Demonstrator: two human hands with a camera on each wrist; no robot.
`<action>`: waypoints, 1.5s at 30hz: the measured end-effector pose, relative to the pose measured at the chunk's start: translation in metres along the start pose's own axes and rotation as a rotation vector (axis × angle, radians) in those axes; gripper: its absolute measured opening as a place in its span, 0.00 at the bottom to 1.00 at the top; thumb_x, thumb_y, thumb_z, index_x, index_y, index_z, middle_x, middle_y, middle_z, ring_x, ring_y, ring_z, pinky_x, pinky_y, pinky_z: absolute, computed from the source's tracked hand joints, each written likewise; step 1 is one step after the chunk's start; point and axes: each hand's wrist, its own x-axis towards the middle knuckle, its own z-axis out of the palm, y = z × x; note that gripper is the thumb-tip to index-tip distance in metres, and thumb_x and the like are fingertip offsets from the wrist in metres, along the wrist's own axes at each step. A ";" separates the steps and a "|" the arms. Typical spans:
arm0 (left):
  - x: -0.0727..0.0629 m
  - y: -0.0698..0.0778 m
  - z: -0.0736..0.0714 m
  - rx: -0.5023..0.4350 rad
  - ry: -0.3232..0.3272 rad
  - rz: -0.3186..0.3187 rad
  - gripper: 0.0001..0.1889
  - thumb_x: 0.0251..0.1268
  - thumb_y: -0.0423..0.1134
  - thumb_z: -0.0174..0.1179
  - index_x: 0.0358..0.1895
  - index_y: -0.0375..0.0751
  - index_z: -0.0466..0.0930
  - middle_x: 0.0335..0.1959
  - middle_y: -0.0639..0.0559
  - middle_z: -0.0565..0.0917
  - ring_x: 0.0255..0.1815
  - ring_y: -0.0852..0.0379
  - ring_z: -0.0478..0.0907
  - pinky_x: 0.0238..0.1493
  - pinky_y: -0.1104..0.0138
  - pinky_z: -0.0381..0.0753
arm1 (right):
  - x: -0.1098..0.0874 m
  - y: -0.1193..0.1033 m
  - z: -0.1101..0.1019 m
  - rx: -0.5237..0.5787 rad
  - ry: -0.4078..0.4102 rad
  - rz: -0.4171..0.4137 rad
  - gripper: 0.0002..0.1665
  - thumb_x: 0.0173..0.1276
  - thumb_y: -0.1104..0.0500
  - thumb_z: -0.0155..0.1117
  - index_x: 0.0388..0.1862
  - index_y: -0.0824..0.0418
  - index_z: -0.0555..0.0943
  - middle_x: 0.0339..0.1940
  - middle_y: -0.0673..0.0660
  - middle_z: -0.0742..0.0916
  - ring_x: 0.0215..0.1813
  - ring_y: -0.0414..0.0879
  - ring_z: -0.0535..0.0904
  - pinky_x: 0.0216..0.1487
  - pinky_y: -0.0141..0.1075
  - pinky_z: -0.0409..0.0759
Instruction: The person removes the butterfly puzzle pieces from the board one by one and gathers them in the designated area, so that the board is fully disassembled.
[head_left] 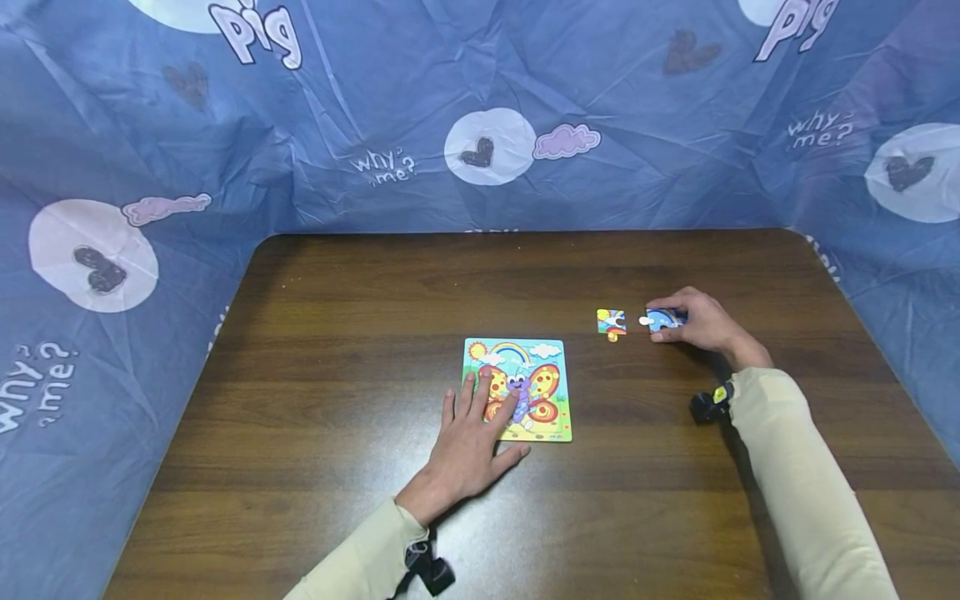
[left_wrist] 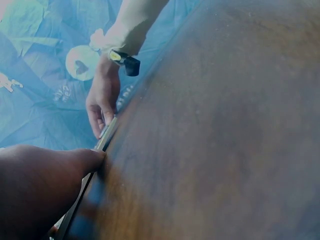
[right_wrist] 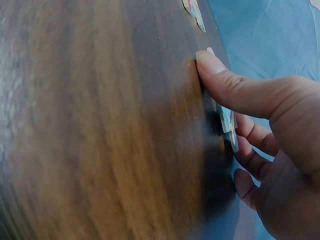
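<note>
My left hand (head_left: 467,450) lies with fingers spread on the lower left of a square butterfly puzzle board (head_left: 546,392), thumb out by its bottom edge. The board's picture has a sun, a rainbow and clouds. Up and to the right, my right hand (head_left: 705,323) pinches a blue jigsaw piece (head_left: 663,317) with a rainbow arc between thumb and fingers. In the right wrist view this piece (right_wrist: 227,120) is tilted off the table, partly hidden behind the thumb. A second jigsaw piece (head_left: 611,322), yellow, blue and red, lies just left of it.
Both hands work over a brown wooden table (head_left: 330,333) with rounded far corners. Blue printed cloth (head_left: 360,100) hangs behind it and along both sides. A black wrist camera (head_left: 429,568) hangs under the left sleeve, another wrist camera (head_left: 705,407) by the right cuff.
</note>
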 end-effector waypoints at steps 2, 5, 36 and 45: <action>0.000 0.000 0.000 0.000 0.002 0.000 0.38 0.68 0.65 0.53 0.78 0.54 0.60 0.82 0.33 0.49 0.83 0.33 0.44 0.76 0.34 0.48 | -0.001 0.000 0.000 0.006 -0.005 0.006 0.34 0.56 0.57 0.79 0.61 0.65 0.81 0.52 0.71 0.81 0.53 0.60 0.76 0.53 0.44 0.69; 0.000 0.000 -0.001 0.000 0.005 0.001 0.38 0.68 0.65 0.53 0.78 0.54 0.60 0.82 0.33 0.50 0.83 0.33 0.44 0.76 0.34 0.48 | -0.001 -0.001 -0.001 0.015 -0.014 0.014 0.34 0.56 0.56 0.79 0.61 0.65 0.81 0.53 0.71 0.80 0.53 0.61 0.76 0.53 0.43 0.69; 0.000 0.001 -0.002 0.004 -0.007 -0.005 0.38 0.69 0.65 0.52 0.78 0.54 0.60 0.82 0.33 0.49 0.83 0.33 0.44 0.76 0.34 0.48 | -0.010 -0.018 -0.004 0.078 0.111 -0.007 0.29 0.61 0.53 0.74 0.59 0.65 0.81 0.51 0.68 0.83 0.53 0.60 0.79 0.53 0.46 0.72; 0.000 0.000 -0.001 -0.003 -0.011 -0.008 0.38 0.69 0.65 0.52 0.78 0.54 0.59 0.82 0.33 0.48 0.83 0.33 0.43 0.77 0.34 0.47 | -0.004 -0.041 0.000 0.098 0.154 -0.083 0.28 0.60 0.56 0.74 0.58 0.66 0.81 0.51 0.68 0.82 0.54 0.62 0.79 0.58 0.53 0.74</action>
